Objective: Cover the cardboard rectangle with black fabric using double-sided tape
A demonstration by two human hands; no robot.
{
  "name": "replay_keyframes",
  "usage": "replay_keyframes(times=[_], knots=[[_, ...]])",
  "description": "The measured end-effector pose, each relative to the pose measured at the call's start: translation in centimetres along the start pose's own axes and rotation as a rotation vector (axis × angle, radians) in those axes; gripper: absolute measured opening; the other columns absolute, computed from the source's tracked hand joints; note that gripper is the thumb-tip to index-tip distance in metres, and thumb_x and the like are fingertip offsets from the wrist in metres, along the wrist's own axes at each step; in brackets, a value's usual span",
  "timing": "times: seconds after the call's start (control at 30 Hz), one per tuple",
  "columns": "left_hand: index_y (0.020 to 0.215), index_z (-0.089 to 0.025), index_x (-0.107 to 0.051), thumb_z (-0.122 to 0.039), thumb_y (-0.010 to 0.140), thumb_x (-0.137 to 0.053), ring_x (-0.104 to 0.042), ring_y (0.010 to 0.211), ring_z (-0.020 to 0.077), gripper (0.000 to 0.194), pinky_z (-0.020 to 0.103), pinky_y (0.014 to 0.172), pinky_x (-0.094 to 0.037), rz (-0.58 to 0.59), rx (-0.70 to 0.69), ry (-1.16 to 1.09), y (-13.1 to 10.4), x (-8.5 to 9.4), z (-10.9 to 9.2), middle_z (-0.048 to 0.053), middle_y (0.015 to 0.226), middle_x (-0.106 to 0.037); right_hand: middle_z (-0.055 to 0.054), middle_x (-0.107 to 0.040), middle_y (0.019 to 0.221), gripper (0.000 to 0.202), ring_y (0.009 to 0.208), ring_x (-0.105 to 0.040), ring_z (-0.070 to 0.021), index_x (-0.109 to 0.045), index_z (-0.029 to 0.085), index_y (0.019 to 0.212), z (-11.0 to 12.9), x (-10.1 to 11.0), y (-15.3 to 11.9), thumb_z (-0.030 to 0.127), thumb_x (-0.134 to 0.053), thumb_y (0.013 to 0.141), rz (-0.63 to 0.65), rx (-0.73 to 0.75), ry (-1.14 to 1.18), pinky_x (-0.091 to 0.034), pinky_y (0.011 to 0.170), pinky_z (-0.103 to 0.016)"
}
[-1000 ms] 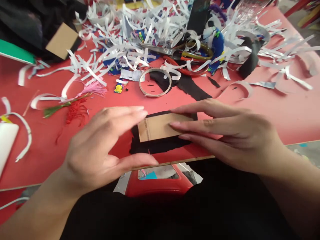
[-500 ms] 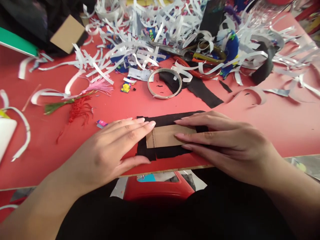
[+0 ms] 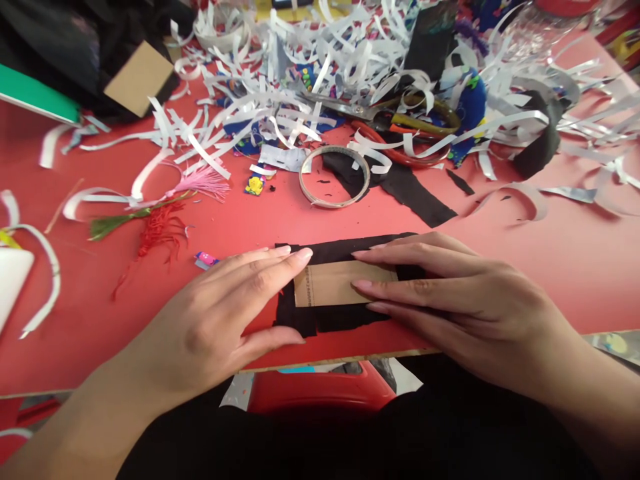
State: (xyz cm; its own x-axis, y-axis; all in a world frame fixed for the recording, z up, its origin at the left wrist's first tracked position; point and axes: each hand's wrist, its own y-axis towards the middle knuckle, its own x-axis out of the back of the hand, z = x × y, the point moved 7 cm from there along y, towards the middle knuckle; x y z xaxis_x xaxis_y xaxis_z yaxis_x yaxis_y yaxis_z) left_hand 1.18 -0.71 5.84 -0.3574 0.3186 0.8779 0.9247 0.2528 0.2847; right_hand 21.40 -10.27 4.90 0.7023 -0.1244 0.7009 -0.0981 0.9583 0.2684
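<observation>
Tan cardboard piece flat on black sheet, between both hands, long axis left-right. Right hand nearer: fingers loosely spread, tips on cardboard's right half. Left hand at cardboard's left end: fingers together, thumb apart, touch on cardboard itself unclear. Neither seems to pinch. Counts: two hands, one cardboard piece between them, one sheet beneath it, one ring just beyond it; beyond-left of cardboard, apparently three tassels. Paper strips farther beyond cardboard, too tangled to count.
</observation>
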Motion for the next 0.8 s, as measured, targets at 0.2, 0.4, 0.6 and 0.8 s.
replay_keyframes(times=[0.2,0.4,0.6,0.8], knots=[[0.146,-0.011,-0.059,-0.030,0.103,-0.071,-0.063,0.141,0.0253,0.049,0.042,0.123,-0.051,0.053,-0.012,-0.021,-0.1,-0.4,0.0,0.016,0.143,-0.071,-0.004,-0.078,0.135,0.035,0.119,-0.074,-0.0278,-0.083,0.035,0.125,-0.1,-0.1,-0.1,0.014,-0.065,0.103,0.006,0.013,-0.014,-0.066,0.094,-0.042],[0.138,-0.010,-0.066,-0.019,0.104,-0.067,-0.056,0.147,0.0275,0.035,0.045,0.125,-0.048,0.118,-0.050,0.045,0.0,-0.6,-0.6,0.016,0.149,-0.068,-0.010,-0.078,0.134,0.028,0.117,-0.073,-0.0275,-0.084,0.026,0.121,0.3,-0.2,0.0,0.015,-0.066,0.104,0.000,0.040,-0.047,-0.065,0.095,-0.041],[0.131,-0.010,-0.070,-0.013,0.103,-0.062,-0.059,0.143,0.0324,0.029,0.053,0.122,-0.048,0.115,-0.064,0.130,0.8,-0.3,-1.6,0.016,0.150,-0.068,-0.015,-0.074,0.143,0.030,0.129,-0.070,-0.0328,-0.078,0.015,0.132,1.5,-0.6,-1.1,0.018,-0.065,0.105,0.017,0.158,-0.288,-0.060,0.109,-0.049],[0.131,-0.002,-0.069,-0.013,0.097,-0.063,-0.068,0.133,0.0359,0.036,0.050,0.115,-0.056,0.046,-0.148,0.238,1.5,-0.5,-3.1,0.021,0.138,-0.075,-0.008,-0.066,0.155,0.036,0.146,-0.059,-0.0347,-0.070,0.023,0.143,1.6,-0.9,-2.1,0.033,-0.061,0.110,0.051,0.133,-0.430,-0.048,0.123,-0.059]])
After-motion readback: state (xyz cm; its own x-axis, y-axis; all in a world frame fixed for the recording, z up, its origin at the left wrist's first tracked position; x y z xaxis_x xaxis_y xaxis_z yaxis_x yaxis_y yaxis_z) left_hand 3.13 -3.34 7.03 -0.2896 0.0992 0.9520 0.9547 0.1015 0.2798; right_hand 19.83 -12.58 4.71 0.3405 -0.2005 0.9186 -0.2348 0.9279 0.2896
